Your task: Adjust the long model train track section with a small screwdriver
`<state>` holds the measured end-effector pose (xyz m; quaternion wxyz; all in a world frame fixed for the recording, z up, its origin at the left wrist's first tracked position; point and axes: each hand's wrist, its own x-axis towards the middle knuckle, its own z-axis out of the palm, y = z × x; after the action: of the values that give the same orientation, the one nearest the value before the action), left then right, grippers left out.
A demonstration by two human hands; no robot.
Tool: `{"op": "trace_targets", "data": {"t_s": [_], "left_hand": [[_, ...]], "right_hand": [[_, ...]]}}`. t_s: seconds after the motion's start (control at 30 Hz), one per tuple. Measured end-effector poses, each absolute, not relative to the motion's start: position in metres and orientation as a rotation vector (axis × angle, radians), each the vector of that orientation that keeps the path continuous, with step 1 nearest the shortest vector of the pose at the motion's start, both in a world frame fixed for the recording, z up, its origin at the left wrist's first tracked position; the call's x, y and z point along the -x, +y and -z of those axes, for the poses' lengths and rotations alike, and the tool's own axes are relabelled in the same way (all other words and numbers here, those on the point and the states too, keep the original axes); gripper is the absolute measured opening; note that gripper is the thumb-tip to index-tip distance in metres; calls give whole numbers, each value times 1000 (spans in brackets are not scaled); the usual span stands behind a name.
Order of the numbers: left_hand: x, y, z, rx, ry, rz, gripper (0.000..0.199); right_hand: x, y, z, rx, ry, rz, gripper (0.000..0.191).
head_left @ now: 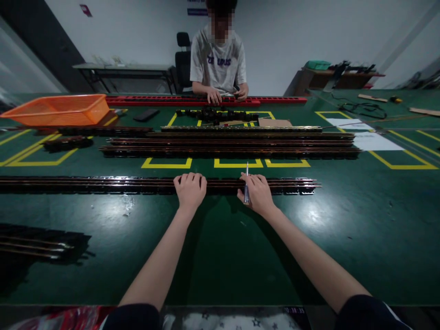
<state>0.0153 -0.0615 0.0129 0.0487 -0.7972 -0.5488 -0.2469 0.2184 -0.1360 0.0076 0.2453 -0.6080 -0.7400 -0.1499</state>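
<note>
A long dark rail assembly with copper-coloured strips [103, 184] lies across the green table in front of me. My left hand [190, 190] grips it near the middle, fingers curled over its far edge. To the right, my right hand [257, 191] is closed round a small screwdriver [246, 195] with a clear bluish handle, its shaft pointing away from me. That hand rests against the same rail, and its fingertips are partly hidden. The rail's right end extends past my right hand.
Beyond lie stacked rails [230, 146], black parts [216, 114], an orange basket [58, 109] and white papers [378, 141]. More rails [44, 243] lie at the near left. A person [220, 59] works across the table beside red rails [275, 101].
</note>
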Motion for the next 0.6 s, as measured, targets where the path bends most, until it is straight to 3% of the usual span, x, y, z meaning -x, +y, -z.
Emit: {"op": "trace_targets", "data": {"t_s": [0.6], "left_hand": [[-15,-63,-14,2461,-1623,794,41]], "right_hand": [[-222,-134,-9,1640,-2015,544,31]]}}
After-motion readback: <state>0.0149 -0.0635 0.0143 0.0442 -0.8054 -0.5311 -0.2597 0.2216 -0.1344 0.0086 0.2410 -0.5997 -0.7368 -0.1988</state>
